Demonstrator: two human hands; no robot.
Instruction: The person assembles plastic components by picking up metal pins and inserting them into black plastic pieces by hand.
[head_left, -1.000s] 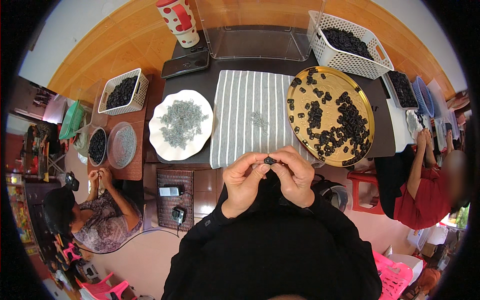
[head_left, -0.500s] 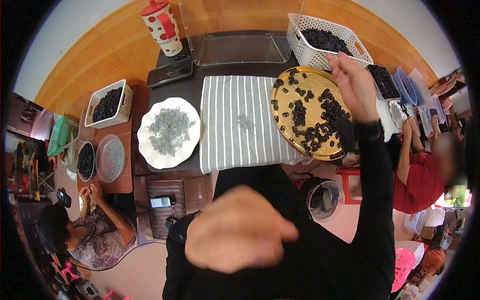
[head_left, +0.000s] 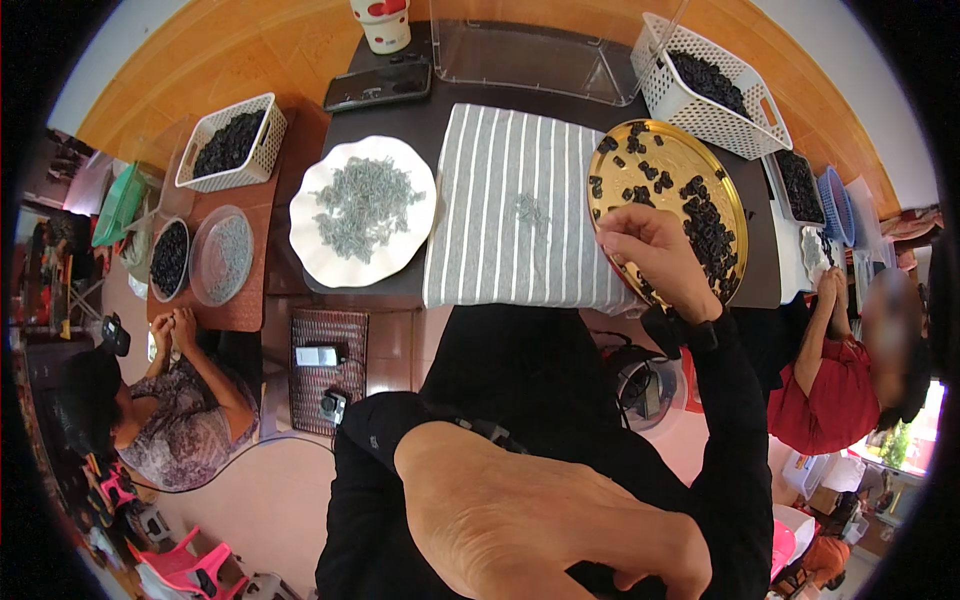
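Note:
My right hand [head_left: 658, 252] is over the near left part of a round gold tray [head_left: 665, 150], its thumb and fingers drawn together. Whatever they pinch, if anything, is too small to make out. Small black plastic pieces [head_left: 708, 225] lie scattered on the tray. My left hand [head_left: 540, 515] is large and close at the bottom, back showing and fingers curled; its fingertips are hidden. A striped grey cloth [head_left: 480, 200] with a few small clear pieces [head_left: 530, 208] lies beside the tray. Left of it, a scalloped white plate [head_left: 310, 240] holds a heap of small clear pieces [head_left: 368, 208].
White baskets of black pieces stand at the back right [head_left: 765, 138] and left [head_left: 265, 165]. A clear plastic box [head_left: 530, 65], a dark phone [head_left: 378, 87] and a spotted cup [head_left: 385, 30] line the back. One person [head_left: 180, 410] sits at left, another [head_left: 830, 380] at right.
My right hand has come down from near the back basket to the tray's near left side, its fingers closing together. My left hand has shifted right and lower. The whole view has shifted.

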